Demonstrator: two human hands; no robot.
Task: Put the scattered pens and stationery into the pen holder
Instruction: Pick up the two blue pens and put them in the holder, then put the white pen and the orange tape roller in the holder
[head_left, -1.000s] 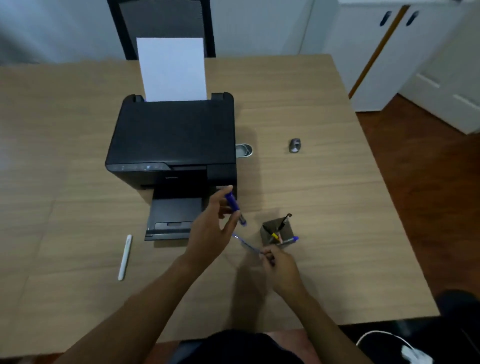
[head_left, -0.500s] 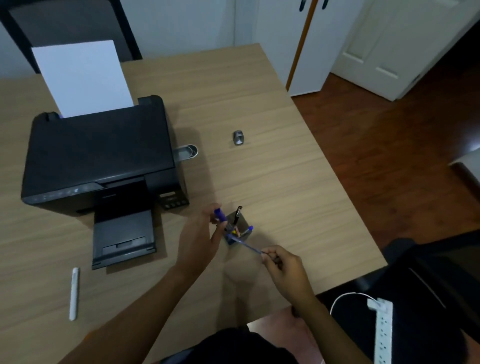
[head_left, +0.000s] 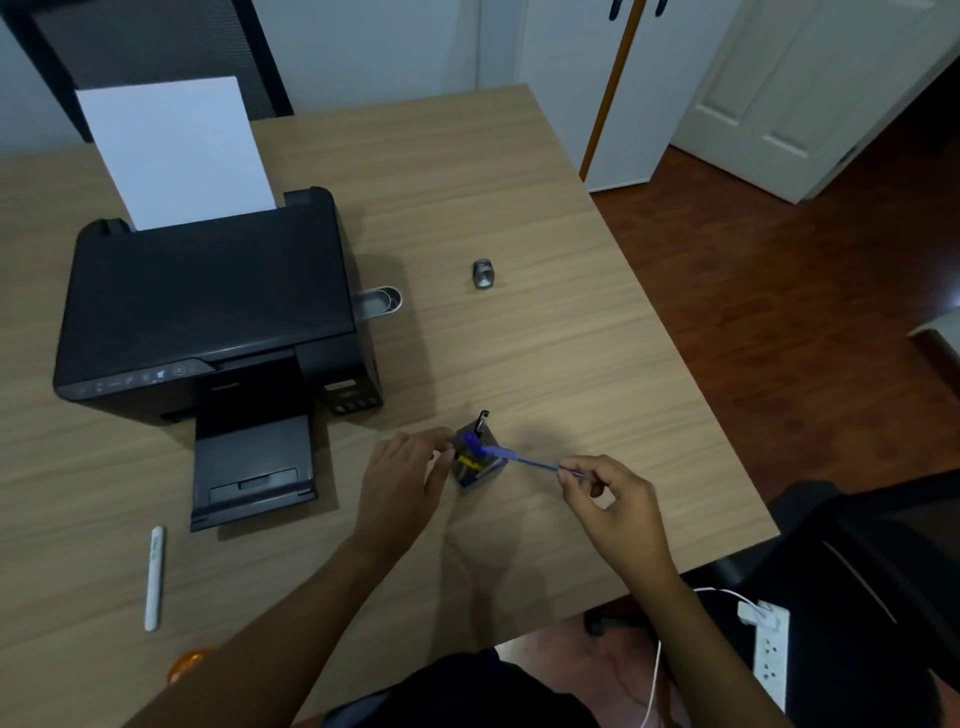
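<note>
The dark pen holder (head_left: 480, 467) stands on the wooden table (head_left: 545, 364) near its front edge and holds several pens, among them a thick blue marker (head_left: 472, 441) and a black pen (head_left: 483, 420). My left hand (head_left: 400, 483) rests just left of the holder, fingers apart at its rim, with nothing in it. My right hand (head_left: 615, 501) pinches the back end of a thin blue pen (head_left: 530, 462), whose tip lies at the holder's opening. A white pen (head_left: 154, 577) lies far left on the table.
A black printer (head_left: 208, 312) with a white sheet (head_left: 176, 150) fills the left half. A small metal tin (head_left: 383, 301) sits at its right side, and a small grey object (head_left: 483, 274) lies further right. An orange object (head_left: 184, 665) shows at the front edge.
The blue marker has left my left hand and now stands in the holder. My right hand has swung the thin blue pen round so its tip reaches the holder.
</note>
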